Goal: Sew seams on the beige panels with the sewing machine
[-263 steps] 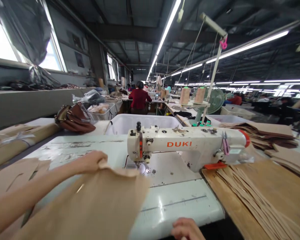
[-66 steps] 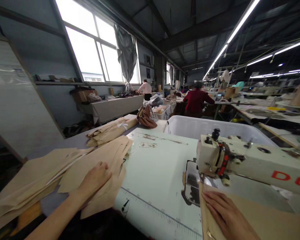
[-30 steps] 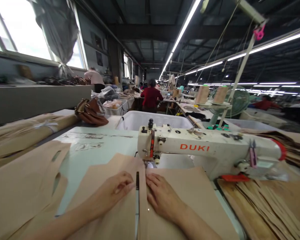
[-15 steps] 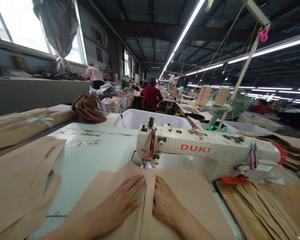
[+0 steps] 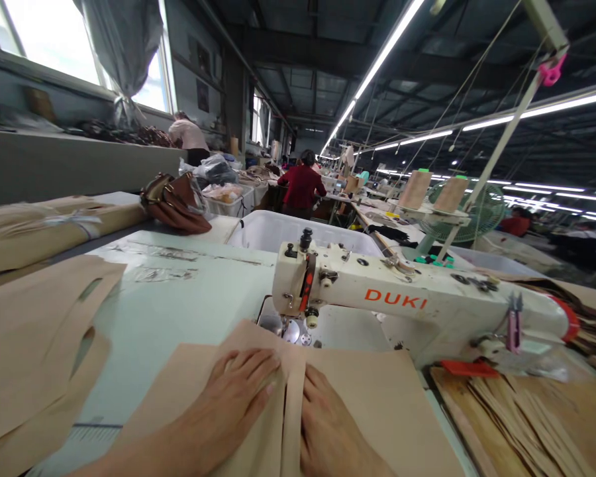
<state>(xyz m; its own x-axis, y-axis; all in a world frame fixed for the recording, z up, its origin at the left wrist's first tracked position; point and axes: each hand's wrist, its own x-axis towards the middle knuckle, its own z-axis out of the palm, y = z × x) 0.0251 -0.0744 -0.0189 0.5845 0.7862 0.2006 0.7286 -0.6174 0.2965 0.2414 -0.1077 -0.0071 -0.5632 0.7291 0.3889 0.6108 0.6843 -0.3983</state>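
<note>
Two beige sheet pieces, perhaps leather, form a panel in front of the sewing machine, with a narrow strip along their middle. My left hand lies flat on the panel just left of that strip, fingers stretched forward and thumb near the seam. My right hand has its fingers bent and pressed together at the strip's right edge; its fingertips are partly hidden. The panel's far edge lies a little in front of the presser foot, where the metal plate shows.
Cut beige pieces cover the table's left side. At right, a wooden board bears beige strips. Pink-handled snips hang on the machine. Behind stand a white bin, a brown bag and thread cones. Other people work farther off.
The panel and both hands have drawn back slightly from the presser foot, uncovering more of the metal plate. My left hand lies flatter and a little farther left. The view has shifted slightly.
</note>
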